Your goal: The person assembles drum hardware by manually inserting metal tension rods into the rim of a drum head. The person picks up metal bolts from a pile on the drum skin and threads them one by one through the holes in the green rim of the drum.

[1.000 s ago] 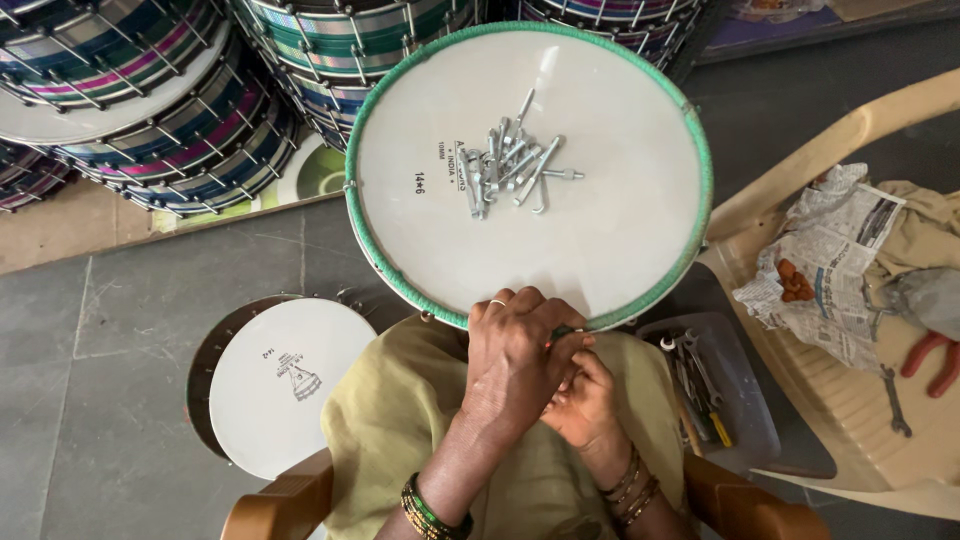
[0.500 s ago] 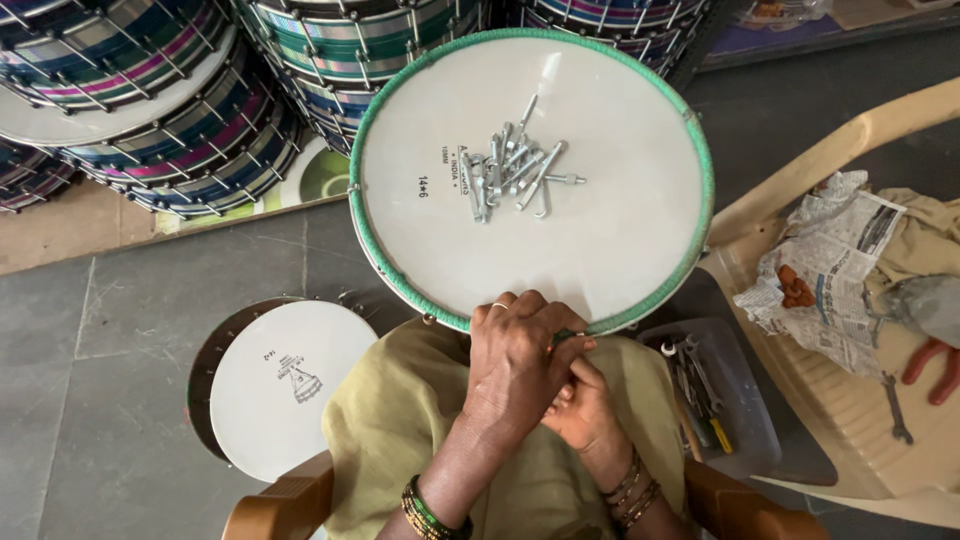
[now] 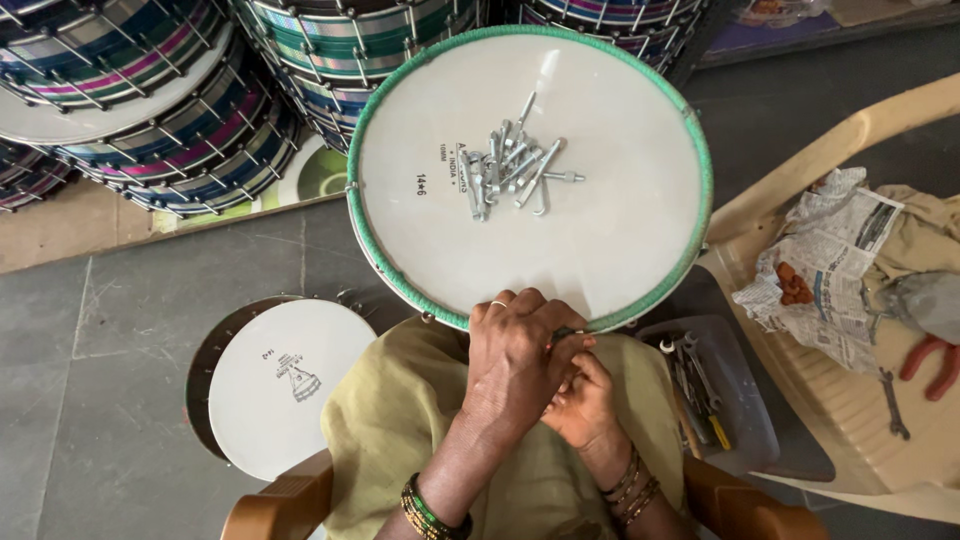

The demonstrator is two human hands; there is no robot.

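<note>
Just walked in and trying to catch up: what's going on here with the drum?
A seated person has a large drum with a white head and green rim resting against their lap. Both hands are at its near edge: the left hand lies over the right hand, fingers pinched on something small at the rim; what exactly is hidden. A pile of metal bolts lies on the drumhead. A tray of tools sits to the right, and stacked drums stand behind.

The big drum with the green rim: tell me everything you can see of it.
The drum is round, with a smooth white skin that looks like plastic and a green rim band; metal fittings show along its left edge. It lies face up, its near edge over the person's lap. A loose pile of silvery bolts rests near its middle. The left hand and right hand work together at its near rim.
</note>
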